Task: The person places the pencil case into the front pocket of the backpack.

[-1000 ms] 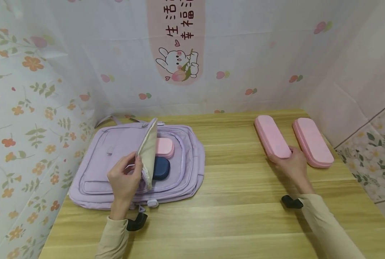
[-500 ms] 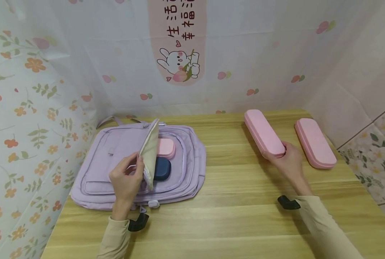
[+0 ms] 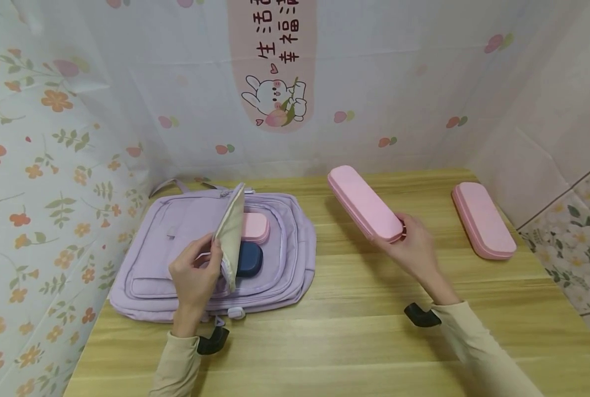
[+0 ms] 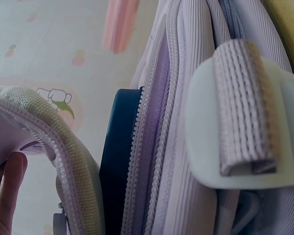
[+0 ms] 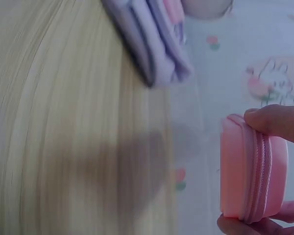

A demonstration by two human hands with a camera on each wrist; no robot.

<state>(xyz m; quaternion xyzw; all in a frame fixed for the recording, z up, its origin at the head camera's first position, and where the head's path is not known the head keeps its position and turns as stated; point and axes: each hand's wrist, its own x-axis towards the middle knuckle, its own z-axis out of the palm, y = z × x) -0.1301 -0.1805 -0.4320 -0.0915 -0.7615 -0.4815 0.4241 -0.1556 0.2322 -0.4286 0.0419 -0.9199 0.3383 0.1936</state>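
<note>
A lilac backpack (image 3: 161, 248) lies flat on the table at the left. My left hand (image 3: 194, 270) pinches the edge of its front pocket flap (image 3: 232, 237) and holds it up, cream lining showing. Inside the opened pocket are a pink case (image 3: 255, 227) and a dark blue case (image 3: 249, 259), each partly hidden by the flap. My right hand (image 3: 411, 248) grips the near end of a long pink zippered pencil case (image 3: 364, 203), tilted above the table; in the right wrist view, thumb and fingers hold the pencil case (image 5: 252, 171) from opposite sides.
A second pink pencil case (image 3: 483, 220) lies on the table at the far right. Patterned cloth walls stand behind and at both sides of the wooden table (image 3: 325, 336). A white buckle (image 4: 235, 127) hangs at the backpack's near side.
My right hand has lifted the pink pencil case off the table and carried it left toward the backpack. The left hand has stayed on the flap.
</note>
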